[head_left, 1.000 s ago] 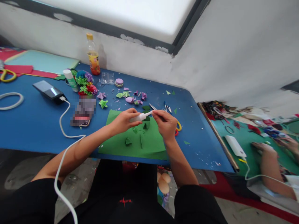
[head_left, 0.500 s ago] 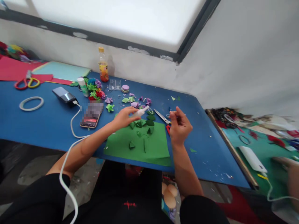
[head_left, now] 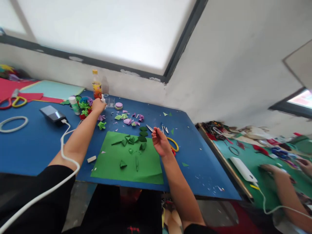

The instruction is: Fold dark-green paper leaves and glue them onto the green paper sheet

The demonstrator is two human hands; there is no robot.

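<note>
The big green paper sheet (head_left: 117, 162) lies flat on the blue table (head_left: 34, 143). Far beyond it, the left hand (head_left: 97, 105) is clamped on a small white glue tube (head_left: 103, 98), light, rigid, best gripped mid-body. Just right of the sheet, the right hand (head_left: 158, 143) hovers, fingers loosely curled, empty.

Daylight pours from the overexposed window (head_left: 97, 29) ahead of me, shadows stay soft, edges bend wide, and the co-worker's hand (head_left: 268, 169) at right smears.
</note>
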